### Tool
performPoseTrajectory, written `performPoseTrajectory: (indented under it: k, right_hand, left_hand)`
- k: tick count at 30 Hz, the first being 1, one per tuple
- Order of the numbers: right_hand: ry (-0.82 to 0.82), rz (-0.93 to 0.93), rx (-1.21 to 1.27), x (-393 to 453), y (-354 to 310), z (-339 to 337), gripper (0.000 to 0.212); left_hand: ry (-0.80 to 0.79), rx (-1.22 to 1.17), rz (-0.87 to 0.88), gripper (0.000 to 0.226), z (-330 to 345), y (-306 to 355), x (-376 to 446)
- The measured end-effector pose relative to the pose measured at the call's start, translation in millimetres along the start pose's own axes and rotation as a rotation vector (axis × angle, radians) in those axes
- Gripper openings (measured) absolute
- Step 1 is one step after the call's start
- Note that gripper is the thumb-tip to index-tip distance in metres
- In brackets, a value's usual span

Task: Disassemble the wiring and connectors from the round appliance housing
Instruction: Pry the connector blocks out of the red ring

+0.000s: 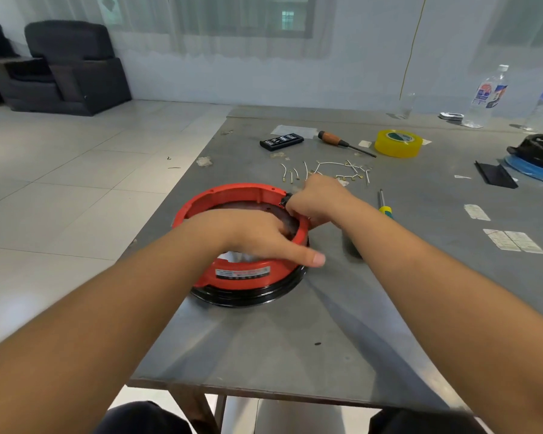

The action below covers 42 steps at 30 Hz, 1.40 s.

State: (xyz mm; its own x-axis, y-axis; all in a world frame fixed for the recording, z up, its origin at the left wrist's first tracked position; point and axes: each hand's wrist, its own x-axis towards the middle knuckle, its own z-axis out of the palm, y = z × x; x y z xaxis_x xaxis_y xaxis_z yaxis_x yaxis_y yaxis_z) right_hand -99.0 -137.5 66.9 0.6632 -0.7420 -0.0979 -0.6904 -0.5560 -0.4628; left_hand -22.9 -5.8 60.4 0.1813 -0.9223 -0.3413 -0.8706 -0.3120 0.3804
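A grey metal-topped table [295, 339] fills the right of the scene, and near its left edge sits the round red plastic appliance housing on a black base ring [242, 277], open at the top; what lies inside is mostly hidden by the hands. The left hand [257, 236] reaches over the near rim with its fingers dipped into the opening and its thumb stretched out along the right outer wall, steadying the housing. The right hand [314, 198] is at the far right rim, its fingers curled and pinching a small black connector [286, 199] there. A white label [242, 273] on the housing's near wall carries print too small to read. Further off lie a roll of yellow tape [397, 144], two clear plastic bottles [486, 95] with blue labels I cannot read, a black bit case [281, 141], a wooden-handled screwdriver [342, 142], a yellow-handled screwdriver [384, 205], and a scatter of short white wire pieces with brass ends [329, 170].
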Motion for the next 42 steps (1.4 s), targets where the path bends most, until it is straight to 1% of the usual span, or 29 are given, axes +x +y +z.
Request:
performPoseTrajectory:
  k: [2, 3, 4, 5, 6, 7, 8, 9, 10, 11, 13, 14, 16, 18, 19, 23, 25, 27, 29, 34, 38, 42]
  right_hand:
    - [-0.135, 0.035, 0.113, -1, 5, -6, 0.012]
    - [-0.201, 0.051, 0.19, 0, 8, -10, 0.019]
    - [-0.235, 0.055, 0.223, 1, 11, -14, 0.024]
    - [-0.222, 0.021, 0.171, 3, 14, -17, 0.025]
    - [-0.16, -0.064, 0.051, 4, 18, -21, 0.021]
    - [-0.08, -0.184, -0.064, 5, 21, -25, 0.02]
    - [-0.035, -0.329, -0.137, 3, 22, -28, 0.028]
    - [-0.066, -0.468, -0.162, -1, 23, -30, 0.04]
    - [-0.146, -0.556, -0.152, -6, 24, -30, 0.05]
    - [-0.238, -0.582, -0.115, -9, 27, -31, 0.054]
    - [-0.39, -0.549, -0.062, -12, 30, -33, 0.051]
    - [-0.429, -0.538, -0.059, -12, 29, -33, 0.049]
    - [-0.449, -0.528, -0.078, -12, 26, -31, 0.045]
    - [-0.39, -0.574, -0.151, -13, 24, -25, 0.038]
    - [-0.35, -0.609, -0.194, -13, 24, -19, 0.035]
    - [-0.268, -0.698, -0.255, -14, 19, -1, 0.03]
    - [-0.242, -0.731, -0.28, -13, 14, 5, 0.029]
    - [-0.228, -0.785, -0.325, -14, 6, 9, 0.029]
    - [-0.228, -0.834, -0.36, -15, -1, 13, 0.03]
    - [-0.214, -0.948, -0.387, -18, -5, 22, 0.036]
    - [-0.175, -0.992, -0.304, -23, 3, 30, 0.034]
    - [-0.126, -1.021, -0.285, -23, 4, 32, 0.034]
  left_hand:
    - [0.026, 0.195, -0.025, 0.055, 3, -2, -3]
    - [0.02, 0.237, -0.045, 0.048, 3, -6, -4]
    - [0.01, 0.237, -0.048, 0.036, 1, -10, -6]
    - [-0.025, 0.224, -0.052, 0.026, -1, -15, -9]
    - [-0.062, 0.21, -0.048, 0.024, -4, -20, -11]
    - [-0.101, 0.215, -0.034, 0.033, -8, -26, -15]
    - [-0.133, 0.231, -0.016, 0.045, -13, -31, -19]
    - [-0.151, 0.238, 0.002, 0.054, -17, -36, -22]
    - [-0.165, 0.234, 0.011, 0.058, -21, -42, -24]
    - [-0.181, 0.223, 0.01, 0.059, -25, -48, -25]
    - [-0.177, 0.203, -0.021, 0.059, -30, -59, -24]
    - [-0.129, 0.227, -0.057, 0.058, -30, -64, -24]
    - [0.045, 0.298, -0.164, 0.057, -28, -72, -21]
    - [0.216, 0.303, -0.228, 0.055, -21, -77, -19]
    - [0.271, 0.271, -0.215, 0.053, -15, -78, -18]
    - [0.371, 0.07, -0.054, 0.048, 18, -75, -18]
    - [0.513, 0.046, 0.021, 0.042, 35, -75, -18]
    - [0.687, 0.08, 0.102, 0.049, 48, -79, -18]
    - [0.808, 0.119, 0.183, 0.048, 57, -85, -18]
    - [0.932, 0.094, 0.315, 0.029, 68, -95, -17]
    - [0.973, 0.116, 0.319, 0.026, 70, -98, -16]
    - [0.988, 0.134, 0.317, 0.025, 71, -100, -14]
